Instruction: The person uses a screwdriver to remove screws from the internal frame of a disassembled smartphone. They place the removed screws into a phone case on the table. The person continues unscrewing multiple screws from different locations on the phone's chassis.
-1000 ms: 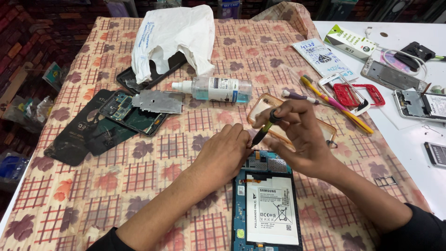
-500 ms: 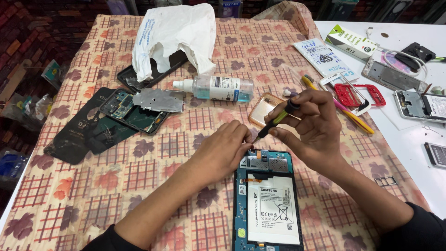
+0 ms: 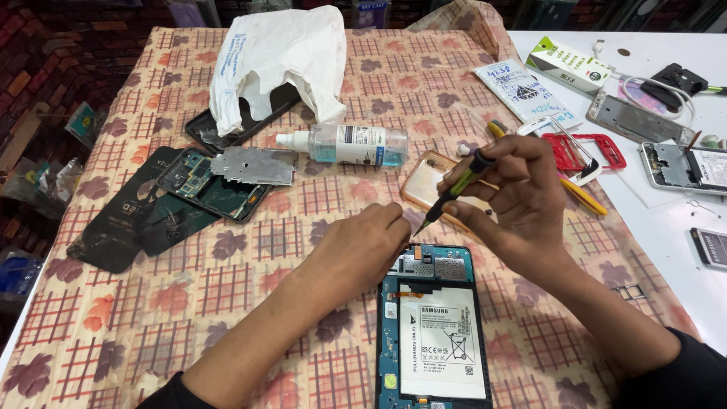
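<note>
since the earlier frames the right hand (image 3: pixel 522 201) has lifted a little and tilted the screwdriver (image 3: pixel 453 192) so its tip now hangs just above the top left corner of the opened tablet (image 3: pixel 432 326), while the left hand (image 3: pixel 363 246) has stayed at that same corner.

the right hand is pinching the screwdriver, thumb and fingers closed round its yellow-green and black handle, tip slanting down and to the left. the left hand lies flat on the patterned cloth (image 3: pixel 113 333), fingers pressed together and curled at the tablet's top left edge; whether it pinches a screw there i cannot tell.

the tablet lies back-off, white battery (image 3: pixel 441 341) and blue frame showing, directly below both hands. up and left of the tablet lie a dark circuit board with a metal shield (image 3: pixel 254 164), a clear bottle of blue liquid (image 3: pixel 348 144) and a white plastic bag (image 3: pixel 276 57). just above the tablet, partly behind the right hand, sits an orange phone case (image 3: pixel 424 182).

risk as i judge it: the tip is close to the left fingertips and the exposed board, so a slip could jab a finger or scratch a part, and a loose screw could vanish into the busy cloth pattern.
</note>
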